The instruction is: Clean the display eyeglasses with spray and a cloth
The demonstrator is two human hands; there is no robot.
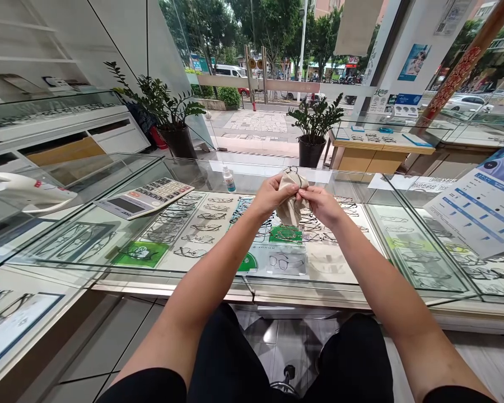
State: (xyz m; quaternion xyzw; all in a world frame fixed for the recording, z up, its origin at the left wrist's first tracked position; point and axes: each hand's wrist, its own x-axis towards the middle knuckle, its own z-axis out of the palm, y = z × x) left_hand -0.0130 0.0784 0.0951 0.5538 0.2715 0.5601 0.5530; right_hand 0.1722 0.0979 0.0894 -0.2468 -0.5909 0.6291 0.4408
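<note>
Both my hands are raised above the glass display counter [218, 263]. My left hand [273, 195] is closed on a beige cleaning cloth [291, 207] that hangs down between the hands. My right hand [321, 202] pinches the same cloth from the right. A thin dark loop, apparently part of a pair of glasses [293, 169], sticks out of the top of the cloth; the remainder is wrapped and hidden. Under the glass lie several rows of spectacle frames [201, 224].
A calculator [145, 197] lies on the counter to the left, and a small bottle [229, 180] stands behind my hands. A printed chart [483, 207] leans at the right. Two potted plants [315, 131] stand on the floor beyond the counter. More glass cases flank both sides.
</note>
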